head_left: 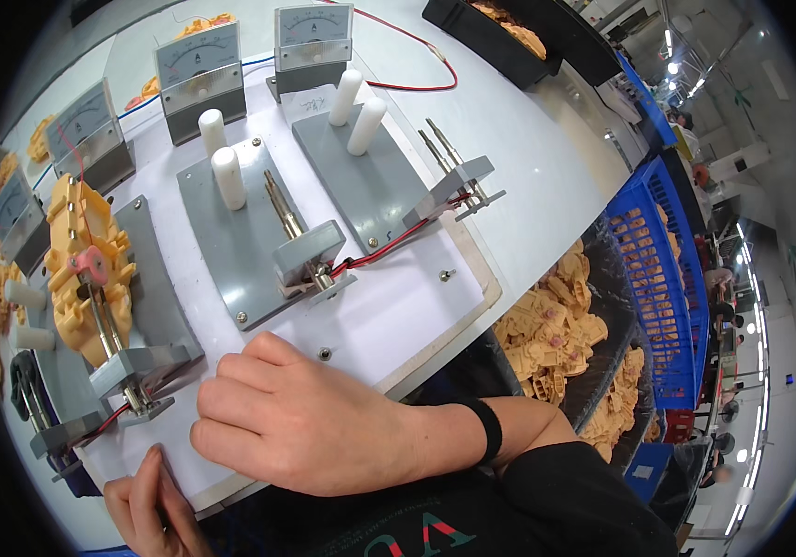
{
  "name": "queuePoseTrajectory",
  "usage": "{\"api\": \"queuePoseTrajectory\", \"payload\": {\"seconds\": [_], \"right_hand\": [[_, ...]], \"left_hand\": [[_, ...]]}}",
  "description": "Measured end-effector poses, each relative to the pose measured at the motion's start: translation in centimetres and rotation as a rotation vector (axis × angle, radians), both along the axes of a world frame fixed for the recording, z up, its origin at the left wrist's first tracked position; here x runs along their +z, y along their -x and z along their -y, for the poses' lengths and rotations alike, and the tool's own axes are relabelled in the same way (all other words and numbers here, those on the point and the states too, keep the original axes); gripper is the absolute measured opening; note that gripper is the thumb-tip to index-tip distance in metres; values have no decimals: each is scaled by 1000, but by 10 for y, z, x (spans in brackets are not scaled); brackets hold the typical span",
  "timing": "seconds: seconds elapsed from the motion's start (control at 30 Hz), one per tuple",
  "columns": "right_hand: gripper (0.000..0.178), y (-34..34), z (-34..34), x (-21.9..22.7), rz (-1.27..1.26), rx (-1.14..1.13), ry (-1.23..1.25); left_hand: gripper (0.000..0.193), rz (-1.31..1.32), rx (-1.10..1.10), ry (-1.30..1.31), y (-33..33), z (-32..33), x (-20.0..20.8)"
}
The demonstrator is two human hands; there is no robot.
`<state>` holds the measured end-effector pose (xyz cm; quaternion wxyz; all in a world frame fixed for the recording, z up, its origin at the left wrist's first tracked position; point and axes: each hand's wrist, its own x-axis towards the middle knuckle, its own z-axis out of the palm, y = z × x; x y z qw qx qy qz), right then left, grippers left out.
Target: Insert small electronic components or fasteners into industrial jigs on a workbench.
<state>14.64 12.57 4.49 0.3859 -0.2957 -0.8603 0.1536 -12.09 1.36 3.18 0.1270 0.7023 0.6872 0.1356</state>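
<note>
My right hand (296,418) is closed over the near edge of the white board (389,343), its fingers curled under. The fingertips and anything in them are hidden. A small toggle switch (325,354) stands just beyond its knuckles. At the lower left, my left hand (152,506) is partly in view with its fingers loosely extended, and nothing shows in them. Beyond it, an orange-yellow plastic shell (91,269) with a pink piece (91,265) sits on a grey test fixture (152,278). Two metal probe pins (104,320) reach to the pink piece.
Two grey fixtures (231,241) (361,176) with white posts stand to the right, each with a probe block. Analog meters (198,70) line the back. Right of the table are bins of orange-yellow parts (551,325) and a blue basket (663,288). A black tray (500,32) sits far off.
</note>
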Motion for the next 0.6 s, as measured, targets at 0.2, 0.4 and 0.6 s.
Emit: {"api": "queuePoseTrajectory", "payload": {"seconds": [0.2, 0.4, 0.6], "right_hand": [[13, 4, 2, -3, 11, -12, 1], [19, 4, 3, -2, -8, -31, 14], [19, 12, 2, 2, -57, -3, -18]], "left_hand": [[24, 203, -28, -359, -35, -22, 8], [24, 228, -7, -399, -38, -24, 4], [23, 200, 8, -387, -40, -20, 17]]}}
